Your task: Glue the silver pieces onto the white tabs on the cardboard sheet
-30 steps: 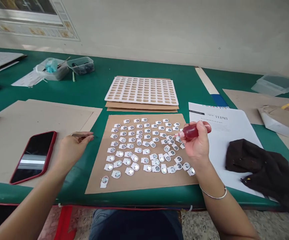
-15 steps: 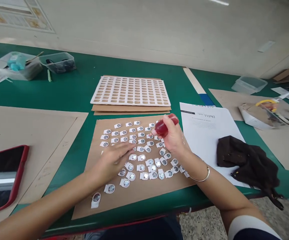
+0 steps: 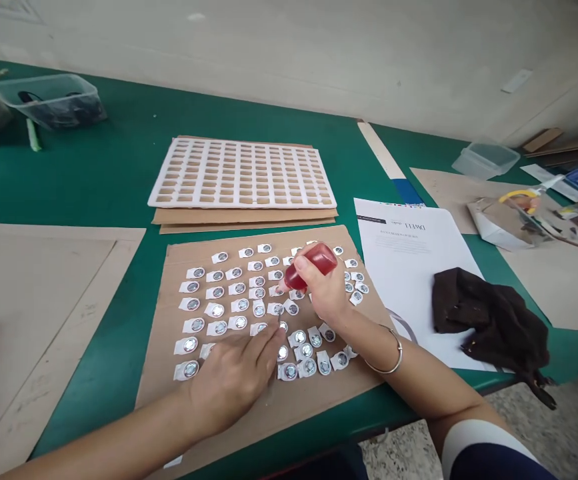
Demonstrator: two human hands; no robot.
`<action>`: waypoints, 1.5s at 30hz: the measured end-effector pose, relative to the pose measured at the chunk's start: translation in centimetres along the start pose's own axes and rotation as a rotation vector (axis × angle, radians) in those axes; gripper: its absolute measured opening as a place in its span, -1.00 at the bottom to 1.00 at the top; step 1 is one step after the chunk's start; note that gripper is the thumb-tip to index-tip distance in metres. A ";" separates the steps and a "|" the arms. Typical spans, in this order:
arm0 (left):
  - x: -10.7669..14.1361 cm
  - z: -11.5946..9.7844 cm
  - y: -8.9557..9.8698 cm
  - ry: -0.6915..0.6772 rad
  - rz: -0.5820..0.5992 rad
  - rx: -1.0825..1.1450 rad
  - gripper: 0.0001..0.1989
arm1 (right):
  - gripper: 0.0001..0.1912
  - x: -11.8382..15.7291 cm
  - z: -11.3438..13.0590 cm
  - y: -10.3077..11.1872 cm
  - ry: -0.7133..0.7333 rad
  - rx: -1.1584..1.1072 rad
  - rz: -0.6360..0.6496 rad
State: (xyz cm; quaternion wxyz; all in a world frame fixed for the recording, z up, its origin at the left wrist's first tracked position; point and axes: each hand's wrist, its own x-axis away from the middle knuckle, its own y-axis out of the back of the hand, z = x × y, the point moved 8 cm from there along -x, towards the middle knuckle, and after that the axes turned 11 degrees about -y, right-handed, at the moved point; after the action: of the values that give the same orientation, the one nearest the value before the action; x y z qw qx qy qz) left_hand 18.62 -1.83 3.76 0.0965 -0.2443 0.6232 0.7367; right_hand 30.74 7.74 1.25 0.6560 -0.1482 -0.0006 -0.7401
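Note:
My right hand is wrapped round a small red squeeze bottle, tilted with its pale nozzle down and to the left, close above the small round metallic pieces on white paper tabs. These lie in rough rows on a brown cardboard sheet. Lower and to the left, my left hand is closed, its fingers pinched together over the sheet. A thin dark pointed tool sticks out from its fingertips, by one of the pieces. What kind of tool it is cannot be made out; the fingers hide most of it.
Behind the sheet lies a white grid tray on cardboard. To the right are a printed paper and a dark brown cloth item. Clear plastic boxes stand at the back left. More cardboard lies at left.
The bottle has moved left and down, its nozzle nearer the middle rows. My left hand has come lower and now points into the pieces with the thin tool. The view has shifted right.

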 end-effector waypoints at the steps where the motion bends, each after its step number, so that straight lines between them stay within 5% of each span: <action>1: 0.0 0.0 -0.1 -0.002 0.008 -0.006 -0.73 | -0.73 0.0 -0.2 0.0 -0.005 0.013 0.001; 24: 0.4 0.1 -0.9 0.029 0.091 0.004 -0.67 | -0.74 0.6 -0.8 -0.5 -0.016 0.142 0.061; 32: 0.2 -1.5 -2.8 -0.030 0.299 -0.026 -0.67 | -0.73 0.7 -1.6 -0.9 0.111 0.460 0.081; 45: 0.2 -1.9 -3.2 -0.037 0.331 -0.028 -0.69 | -0.76 1.5 -0.3 -1.9 0.312 0.631 0.063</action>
State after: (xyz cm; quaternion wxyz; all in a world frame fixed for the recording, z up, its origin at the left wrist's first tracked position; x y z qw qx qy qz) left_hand 20.31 -3.01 0.67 -0.0183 -0.1259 0.6427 0.7555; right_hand 28.72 6.49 1.70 0.6842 0.1767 -0.1246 -0.6965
